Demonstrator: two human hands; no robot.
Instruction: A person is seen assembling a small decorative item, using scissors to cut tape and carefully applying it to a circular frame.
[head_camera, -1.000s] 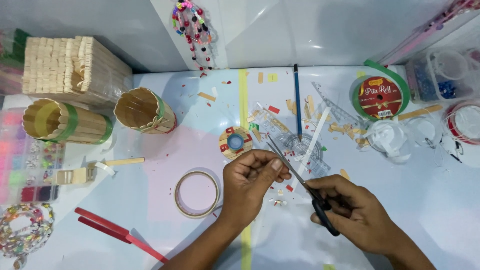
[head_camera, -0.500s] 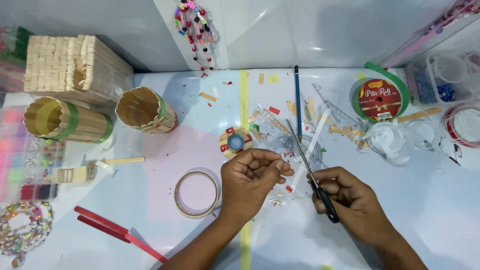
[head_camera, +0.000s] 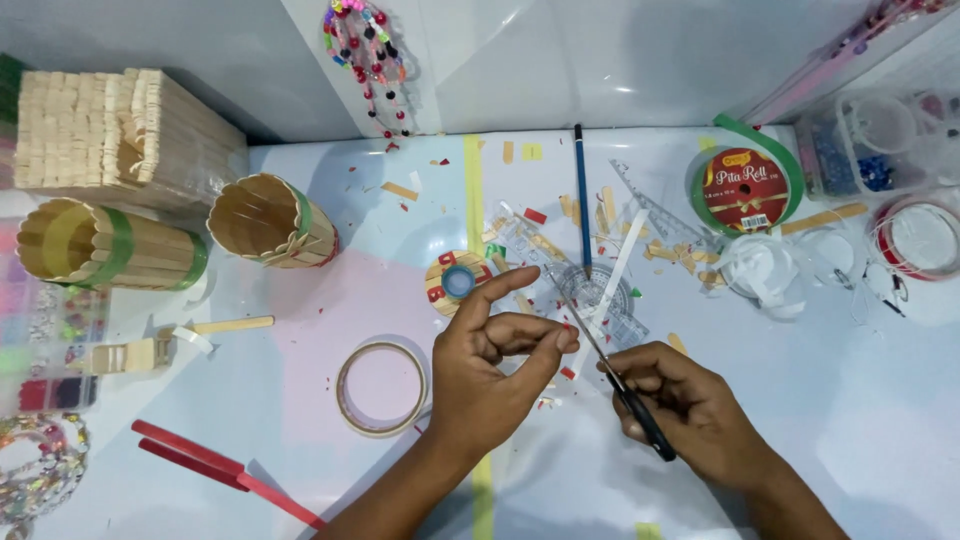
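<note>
The table (head_camera: 820, 420), pale and glossy, lay strewn with craft bits. At its far left stood a stick box (head_camera: 110, 130), and in front of it two stick cups lay on their sides, one with green bands (head_camera: 105, 245) and one smaller (head_camera: 270, 220). A green ribbon roll (head_camera: 745, 190) sat at the far right beside clear tubs (head_camera: 860, 145). The left hand (head_camera: 490, 370) was over the table's middle, its thumb and forefinger pinched together at the tips on something too small to make out, the other fingers curled loosely. The right hand (head_camera: 690, 410) was just beside it, fingers closed through the black handles of the scissors (head_camera: 610, 365), whose blades pointed up and left toward the left fingertips; the blades looked nearly together, though I could not tell whether they met. A tape ring (head_camera: 381, 388) lay flat just left of the left wrist. Two red sticks (head_camera: 220, 472) lay near the front left edge. A blue pencil (head_camera: 582, 200) pointed away beyond the hands, next to a clear ruler (head_camera: 660, 215). A small round disc with a blue centre (head_camera: 455, 283) sat just beyond the left hand. Red and tan scraps (head_camera: 535, 215) were scattered around it.
</note>
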